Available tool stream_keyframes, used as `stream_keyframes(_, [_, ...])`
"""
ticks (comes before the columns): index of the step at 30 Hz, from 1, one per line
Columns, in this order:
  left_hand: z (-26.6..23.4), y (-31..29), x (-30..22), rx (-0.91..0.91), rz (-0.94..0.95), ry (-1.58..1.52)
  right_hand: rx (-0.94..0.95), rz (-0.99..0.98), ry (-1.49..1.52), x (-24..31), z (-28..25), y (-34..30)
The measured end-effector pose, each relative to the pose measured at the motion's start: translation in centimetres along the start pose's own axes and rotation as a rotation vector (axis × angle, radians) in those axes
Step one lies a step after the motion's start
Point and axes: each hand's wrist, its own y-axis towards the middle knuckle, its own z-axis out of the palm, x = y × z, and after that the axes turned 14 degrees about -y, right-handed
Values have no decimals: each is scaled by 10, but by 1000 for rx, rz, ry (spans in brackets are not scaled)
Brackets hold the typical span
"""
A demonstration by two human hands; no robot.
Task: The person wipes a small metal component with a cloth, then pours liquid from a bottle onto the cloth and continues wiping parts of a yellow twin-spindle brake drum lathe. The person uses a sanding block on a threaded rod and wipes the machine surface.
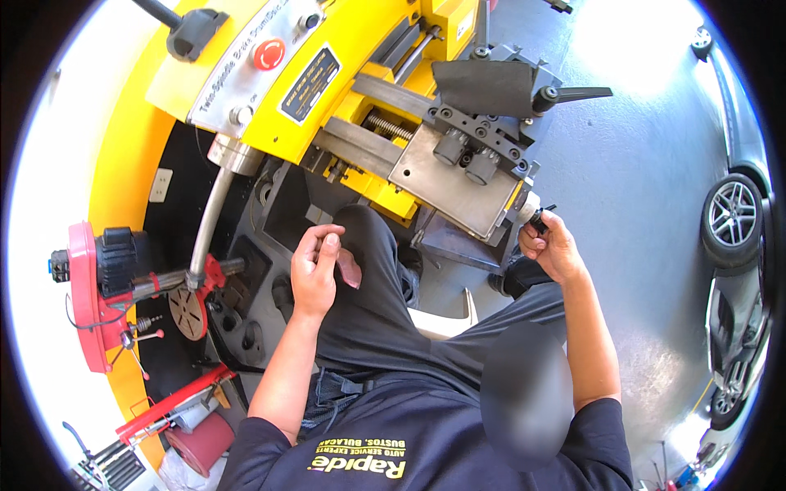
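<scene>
My left hand (315, 266) rests on my raised knee in dark trousers and pinches a small reddish-brown flat piece (350, 268) between thumb and fingers. My right hand (553, 245) is closed around a small black knob (538, 218) at the right end of the grey metal slide plate (450, 184) of a yellow bench machine (360, 57). That machine fills the upper middle of the view, with a red round push button (268, 53) on its sloped panel and two dark cylindrical knobs on the slide.
A red machine with a black motor (90, 286) and a flexible metal hose (209, 221) stand at the left. Red tools and a dark red roll (201, 442) lie lower left. Parked cars (737, 221) line the right edge of the grey floor (639, 180).
</scene>
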Motion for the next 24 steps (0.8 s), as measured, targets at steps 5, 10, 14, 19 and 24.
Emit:
stream_keyframes(5, [-8,17,-29,-94,-53,-33,-106,-84,-373,-5,-12,1])
stream_keyframes(10, [-4,41,-83,16,-56,-417,-173,74,-968,39,-12,-9])
stream_keyframes(14, [-12,42,-95,4,-40,-298,-159,125,-1297,81,11,-15])
stream_keyframes(19, [-23,52,-85,-23,-90,-270,-292,-110,-1561,77,28,-21])
stream_keyframes(24, [-17,65,-67,40,-78,-392,-522,-410,-1807,46,31,-25])
